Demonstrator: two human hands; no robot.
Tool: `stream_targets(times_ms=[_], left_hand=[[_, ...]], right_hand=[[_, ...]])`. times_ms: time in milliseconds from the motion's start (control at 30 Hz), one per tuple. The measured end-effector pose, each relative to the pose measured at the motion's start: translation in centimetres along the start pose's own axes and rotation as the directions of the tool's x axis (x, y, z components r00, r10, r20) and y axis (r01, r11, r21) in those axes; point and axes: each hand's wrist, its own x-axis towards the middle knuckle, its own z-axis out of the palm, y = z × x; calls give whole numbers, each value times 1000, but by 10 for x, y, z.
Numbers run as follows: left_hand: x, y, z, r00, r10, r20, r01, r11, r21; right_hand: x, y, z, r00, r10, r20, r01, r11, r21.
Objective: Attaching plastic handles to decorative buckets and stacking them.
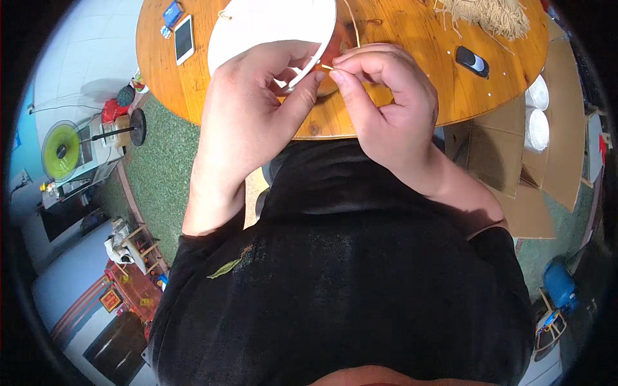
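Observation:
A white, round plastic piece with a raised rim (270, 22), perhaps a pot or basin, is tilted over the near part of the table. My left hand (241, 109) is closed on its near edge, thumb on the rim and fingers partly hidden behind it. Close beside that thumb, my right hand (396, 96) pinches the short end of a thin beige cord (327, 67) between thumb and forefinger, right at the rim. Another stretch of beige cord (355, 26) runs up past the rim's right side. A small cord loop (224, 15) shows at the piece's far left edge.
On the round wooden table (161, 77) lie a white phone (184, 40), a small blue packet (172, 13), a bundle of beige cord (492, 16) and a black object (472, 62). At right, an open cardboard box (496, 148) stands near white round containers (537, 128). A green fan (61, 150) stands left.

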Motion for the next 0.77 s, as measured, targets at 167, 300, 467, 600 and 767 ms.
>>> stream_targets(times_ms=[167,300,467,600,767], left_hand=[[-2,-2,3,1000,-27,-6,26,998,-55],[-2,1,3,1000,-12,4,12,999,-29],[-3,1,5,1000,-19,3,19,999,-29],[-3,3,4,1000,-18,7,19,999,-35],[-4,0,2,999,-34,31,34,999,-14]], right_hand=[[-1,0,2,999,-25,-20,26,1000,15],[-2,-1,2,1000,2,-14,-2,1000,23],[-1,-2,2,1000,0,-31,0,1000,15],[-1,-2,2,999,-27,-25,27,999,-37],[-1,3,2,997,-72,-12,72,996,-55]])
